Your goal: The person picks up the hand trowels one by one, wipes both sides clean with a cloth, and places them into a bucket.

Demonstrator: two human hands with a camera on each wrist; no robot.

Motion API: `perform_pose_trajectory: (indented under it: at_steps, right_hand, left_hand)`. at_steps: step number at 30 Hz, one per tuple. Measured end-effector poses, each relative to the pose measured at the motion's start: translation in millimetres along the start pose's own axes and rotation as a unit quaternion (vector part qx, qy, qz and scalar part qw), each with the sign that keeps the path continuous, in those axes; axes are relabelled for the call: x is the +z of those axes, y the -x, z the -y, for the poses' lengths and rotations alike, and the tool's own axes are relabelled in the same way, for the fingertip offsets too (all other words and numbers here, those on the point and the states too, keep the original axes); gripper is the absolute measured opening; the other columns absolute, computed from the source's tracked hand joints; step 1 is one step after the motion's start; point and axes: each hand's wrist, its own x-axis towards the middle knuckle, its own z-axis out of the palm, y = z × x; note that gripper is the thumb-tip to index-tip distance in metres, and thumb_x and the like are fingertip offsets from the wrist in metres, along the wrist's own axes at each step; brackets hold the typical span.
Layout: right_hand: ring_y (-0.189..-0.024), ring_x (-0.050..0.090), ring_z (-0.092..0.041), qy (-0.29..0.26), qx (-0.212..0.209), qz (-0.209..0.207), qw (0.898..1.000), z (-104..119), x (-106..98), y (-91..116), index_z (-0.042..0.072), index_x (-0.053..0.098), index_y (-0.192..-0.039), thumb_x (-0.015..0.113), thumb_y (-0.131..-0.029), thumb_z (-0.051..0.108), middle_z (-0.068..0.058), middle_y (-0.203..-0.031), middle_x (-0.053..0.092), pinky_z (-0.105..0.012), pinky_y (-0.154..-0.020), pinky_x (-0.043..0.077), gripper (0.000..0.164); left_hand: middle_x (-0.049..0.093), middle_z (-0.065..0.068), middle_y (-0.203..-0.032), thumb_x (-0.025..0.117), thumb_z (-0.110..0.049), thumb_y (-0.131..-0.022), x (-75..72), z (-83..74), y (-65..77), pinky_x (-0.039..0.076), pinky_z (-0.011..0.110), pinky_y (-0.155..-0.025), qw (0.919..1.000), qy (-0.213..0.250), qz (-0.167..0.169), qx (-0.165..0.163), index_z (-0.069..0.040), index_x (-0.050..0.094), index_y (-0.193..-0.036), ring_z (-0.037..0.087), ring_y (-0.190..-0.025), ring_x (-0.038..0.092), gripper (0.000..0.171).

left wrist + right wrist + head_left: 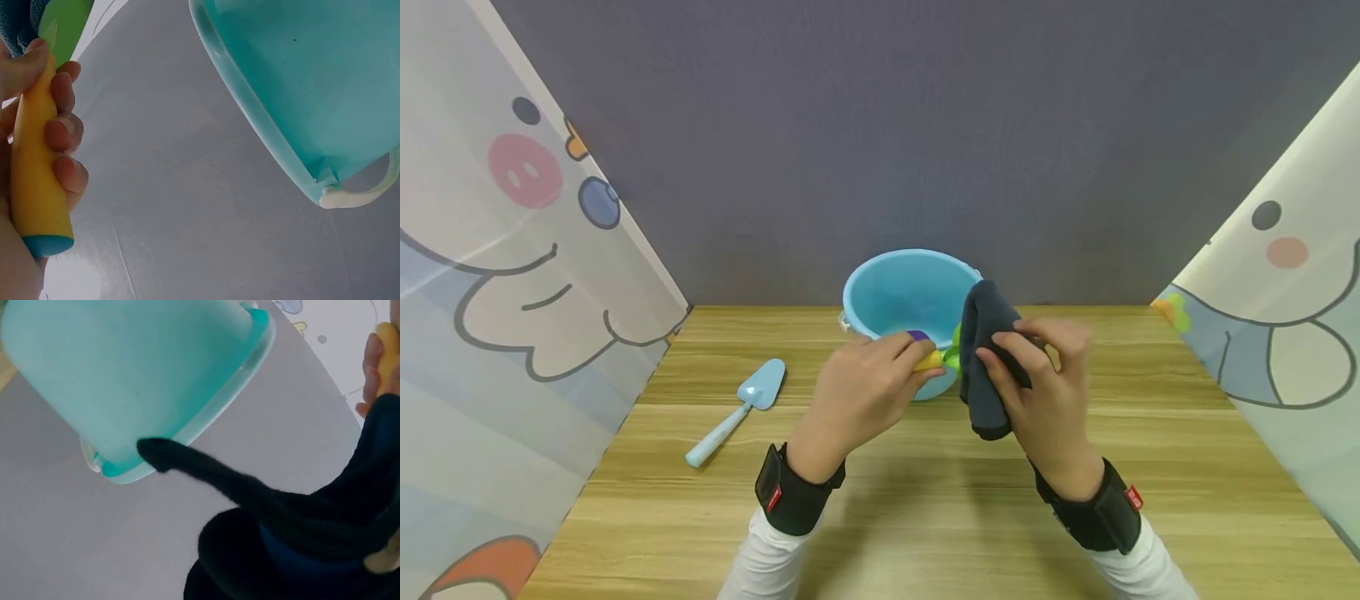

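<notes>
My left hand grips the yellow handle of a small toy tool, its fingers curled round it; the handle ends in a teal cap. The tool's green head points right, partly hidden by a dark grey cloth. Thumb and fingers of my right hand pinch this folded cloth against the green head. Both hands are up in front of a light blue bucket, overlapping its near side in the head view. In the right wrist view, a cloth fold crosses the bucket's rim.
A light blue toy trowel lies on the wooden table, left of the hands. The bucket stands near the table's back edge, with a white handle at its rim. A dark grey panel rises behind; printed cartoon sheets flank both sides.
</notes>
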Motion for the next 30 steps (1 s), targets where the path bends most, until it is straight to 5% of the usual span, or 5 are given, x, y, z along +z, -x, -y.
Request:
perform_pose_trajectory:
  at_steps: [5,11,15,30]
  right_hand:
    - [-0.092,0.060,-0.038,0.032,-0.060,-0.002,0.998,4,3,-1,0.006,0.076,-0.102,0.063,-0.101,0.037,-0.015,-0.106,0.068,-0.046,-0.081,0.046,0.033]
    - [-0.120,0.056,-0.042,0.073,-0.071,0.111,0.989,8,0,2,0.016,0.070,-0.128,0.057,-0.101,0.050,-0.015,-0.134,0.065,-0.056,-0.088,0.039,0.045]
    - [-0.125,0.050,-0.050,0.102,-0.058,0.157,0.981,10,2,7,0.024,0.065,-0.136,0.058,-0.095,0.061,-0.013,-0.147,0.056,-0.061,-0.090,0.036,0.055]
    - [-0.079,0.055,-0.041,0.161,-0.050,0.183,0.969,1,6,17,0.023,0.055,-0.146,0.054,-0.099,0.042,-0.013,-0.155,0.047,-0.051,-0.071,0.050,0.051]
  left_hand:
    - [0.069,-0.006,-0.084,0.074,-0.038,-0.093,-1.1,0.5,-0.7,0.045,0.022,-0.052,0.9997,-0.003,-0.011,-0.020,-0.016,0.073,-0.103,0.008,-0.060,0.059,0.024]
    - [0.070,-0.006,-0.080,0.074,-0.037,-0.094,-3.3,4.7,0.5,0.046,0.022,-0.050,0.9985,-0.007,-0.022,-0.050,-0.016,0.074,-0.101,0.007,-0.057,0.062,0.022]
    - [0.069,-0.004,-0.079,0.074,-0.035,-0.094,-4.6,6.8,1.2,0.045,0.021,-0.050,0.9980,-0.016,-0.027,-0.055,-0.015,0.074,-0.103,0.007,-0.055,0.060,0.022]
    - [0.071,-0.003,-0.081,0.073,-0.037,-0.095,-6.6,7.4,0.5,0.047,0.022,-0.052,0.9966,-0.038,-0.026,-0.069,-0.014,0.075,-0.104,0.009,-0.059,0.064,0.024]
